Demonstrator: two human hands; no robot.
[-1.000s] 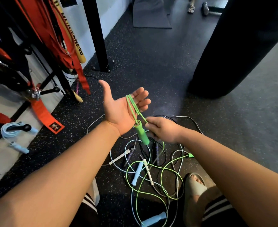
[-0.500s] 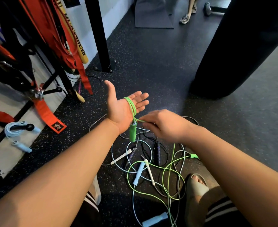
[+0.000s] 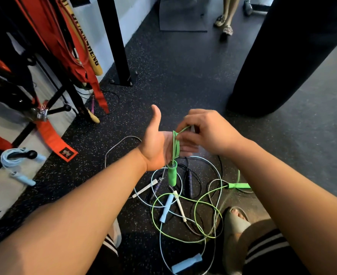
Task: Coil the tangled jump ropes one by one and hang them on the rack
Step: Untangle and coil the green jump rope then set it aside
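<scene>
Now my left hand (image 3: 155, 149) is open flat, the green rope (image 3: 175, 144) wound round its palm; my right hand (image 3: 205, 132) pinches the cord, the remainder tangled on the floor (image 3: 183, 80) below. I should pull gently, laying even turns.

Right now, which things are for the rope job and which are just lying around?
For the job: green rope, left hand, right hand, rope pile, rack, hung blue rope.
Just lying around: punching bag, mat, orange straps.
</scene>
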